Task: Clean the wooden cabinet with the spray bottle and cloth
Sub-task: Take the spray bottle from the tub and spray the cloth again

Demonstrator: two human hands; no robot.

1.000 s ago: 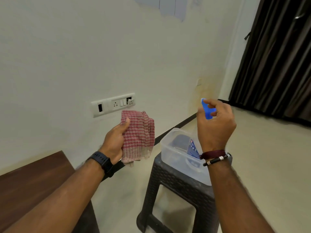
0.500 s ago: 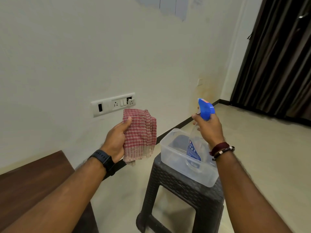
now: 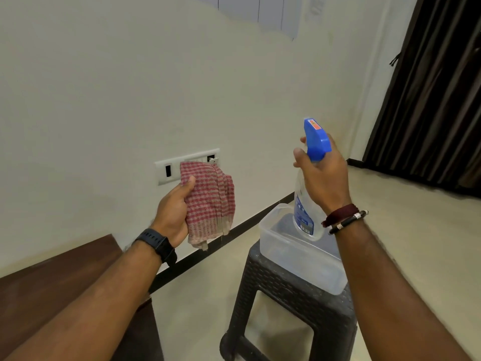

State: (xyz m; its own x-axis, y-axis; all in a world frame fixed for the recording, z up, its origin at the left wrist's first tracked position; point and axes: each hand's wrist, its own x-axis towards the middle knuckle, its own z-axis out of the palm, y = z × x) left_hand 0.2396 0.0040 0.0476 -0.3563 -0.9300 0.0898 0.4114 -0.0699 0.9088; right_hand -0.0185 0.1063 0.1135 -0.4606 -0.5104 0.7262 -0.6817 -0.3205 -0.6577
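Both hands are full, up in front of the wall.
The left hand (image 3: 173, 212) grips the cloth (image 3: 210, 201). The right hand (image 3: 324, 178) holds the bottle (image 3: 303, 207) over the tub (image 3: 299, 254). The cabinet (image 3: 52, 277) is low on the left.

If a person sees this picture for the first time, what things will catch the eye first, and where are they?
First the spray bottle with its bright blue trigger head, held up by the right hand right of centre, above a clear plastic tub on a dark stool. Next the red checked cloth, gripped by the left hand in front of the white switch panel on the wall. The wooden cabinet shows at lower left.
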